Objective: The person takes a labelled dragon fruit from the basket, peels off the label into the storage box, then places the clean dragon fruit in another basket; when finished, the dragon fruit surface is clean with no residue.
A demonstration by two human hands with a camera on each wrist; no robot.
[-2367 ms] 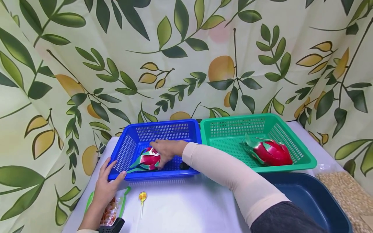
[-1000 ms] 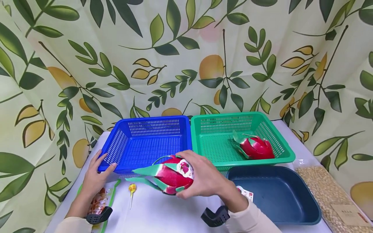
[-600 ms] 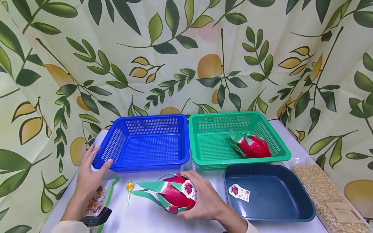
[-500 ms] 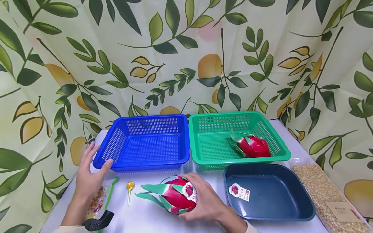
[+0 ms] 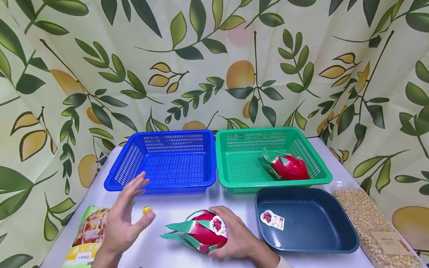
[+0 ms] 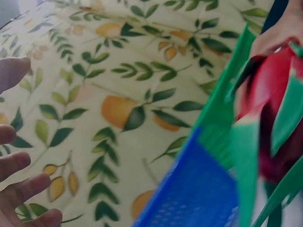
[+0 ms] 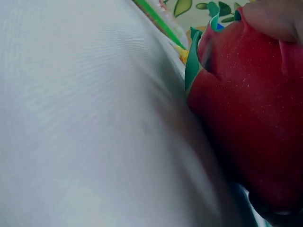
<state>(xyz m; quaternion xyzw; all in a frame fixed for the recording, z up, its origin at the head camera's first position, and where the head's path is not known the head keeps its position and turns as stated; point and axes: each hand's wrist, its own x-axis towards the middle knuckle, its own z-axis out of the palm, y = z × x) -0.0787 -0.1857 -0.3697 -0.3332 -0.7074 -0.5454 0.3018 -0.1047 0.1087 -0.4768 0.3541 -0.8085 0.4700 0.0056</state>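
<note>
My right hand (image 5: 236, 235) grips the rounded end of a red dragon fruit (image 5: 203, 236) with green leafy tips and a white sticker (image 5: 218, 225). It is low over the front of the white table, its leaves pointing left. In the right wrist view the dragon fruit (image 7: 251, 109) fills the right side, with a bit of the hand above it. My left hand (image 5: 121, 222) is raised with fingers spread and holds nothing, between a food packet (image 5: 89, 236) and a lollipop (image 5: 147, 210) that it partly covers. A second dragon fruit (image 5: 289, 167) lies in the green basket (image 5: 275, 184).
A blue basket (image 5: 161, 186) stands at the back left, beside the green one. In front of the green basket is a dark blue tub (image 5: 311, 223) with a printed dragon fruit tag (image 5: 272, 219) inside. A bag of pale beans or grains (image 5: 365, 219) lies along the right edge.
My right hand has lifted the dragon fruit out of the blue basket and brought it down toward the front of the table. My left hand has left the blue basket's rim, moving forward and right.
</note>
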